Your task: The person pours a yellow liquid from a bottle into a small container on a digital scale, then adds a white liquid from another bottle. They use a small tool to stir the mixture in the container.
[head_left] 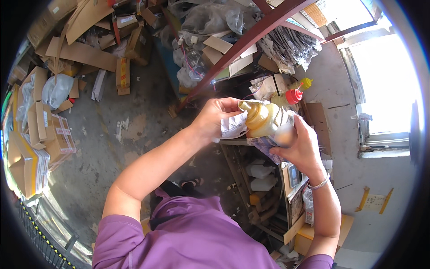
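Note:
My right hand (307, 145) is wrapped round a yellowish squeeze bottle (260, 121), held tilted with its nozzle toward the left. A purple-and-white printed wrapping (267, 145) lies against the lower side of the bottle, between it and my fingers. My left hand (212, 117) is closed on a crumpled white sheet (234, 126), paper or cloth, beside the bottle's neck. The fingertips of that hand reach the nozzle. Just beyond the bottle stand a red-capped bottle (293, 97) and a yellow-capped bottle (306, 84).
A red metal beam (233, 56) slants across above the bench. Cardboard boxes (60, 139) are piled at the left. Plastic bags (210, 20) and cartons heap up at the back. Beneath the bench are white containers (262, 183). A bright window (385, 85) is in the right wall.

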Demonstrator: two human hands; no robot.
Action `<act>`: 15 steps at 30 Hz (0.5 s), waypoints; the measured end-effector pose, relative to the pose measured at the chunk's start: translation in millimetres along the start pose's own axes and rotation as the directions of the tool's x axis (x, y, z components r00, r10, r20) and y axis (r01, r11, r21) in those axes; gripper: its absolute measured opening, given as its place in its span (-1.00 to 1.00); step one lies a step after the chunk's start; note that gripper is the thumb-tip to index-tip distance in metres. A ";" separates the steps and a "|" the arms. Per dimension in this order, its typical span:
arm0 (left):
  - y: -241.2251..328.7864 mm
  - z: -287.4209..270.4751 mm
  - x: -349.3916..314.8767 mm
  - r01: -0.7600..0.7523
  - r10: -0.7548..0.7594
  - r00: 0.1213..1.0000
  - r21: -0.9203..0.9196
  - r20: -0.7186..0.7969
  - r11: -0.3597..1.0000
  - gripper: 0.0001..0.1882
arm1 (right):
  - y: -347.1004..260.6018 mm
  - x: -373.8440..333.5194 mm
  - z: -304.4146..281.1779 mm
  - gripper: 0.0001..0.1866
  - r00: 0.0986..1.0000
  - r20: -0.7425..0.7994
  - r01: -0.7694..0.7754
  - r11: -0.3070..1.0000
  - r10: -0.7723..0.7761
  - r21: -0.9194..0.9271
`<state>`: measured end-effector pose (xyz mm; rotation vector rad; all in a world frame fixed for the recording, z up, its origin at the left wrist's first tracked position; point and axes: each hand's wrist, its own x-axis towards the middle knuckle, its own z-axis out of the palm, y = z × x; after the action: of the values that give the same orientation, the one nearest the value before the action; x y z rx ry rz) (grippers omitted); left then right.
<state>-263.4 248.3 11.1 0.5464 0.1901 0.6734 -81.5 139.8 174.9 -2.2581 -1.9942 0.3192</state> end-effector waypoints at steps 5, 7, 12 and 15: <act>-5.9 -5.9 0.6 -0.032 0.026 0.999 -0.147 -0.039 0.989 -0.80 | 1.8 3.5 7.2 -0.07 0.998 -0.042 0.046 0.998 -0.048 -0.041; -7.0 -5.1 -0.7 -0.041 0.031 0.997 -0.166 -0.064 0.985 -0.83 | 4.3 4.8 10.5 -0.07 0.997 -0.042 0.057 0.998 -0.057 -0.005; -15.6 -9.8 5.7 -0.135 0.114 0.985 -0.166 -0.129 0.977 -0.88 | 5.2 9.6 15.2 -0.07 0.999 -0.036 -0.006 1.000 0.007 0.021; -10.1 -7.9 6.0 -0.094 0.068 0.990 -0.209 -0.126 0.973 -0.86 | 8.7 11.8 17.5 -0.06 0.999 -0.048 0.012 1.000 -0.011 0.014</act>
<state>-256.1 248.8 -0.9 0.3080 0.2040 0.7960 -75.8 149.5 155.0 -2.2229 -1.9741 0.2748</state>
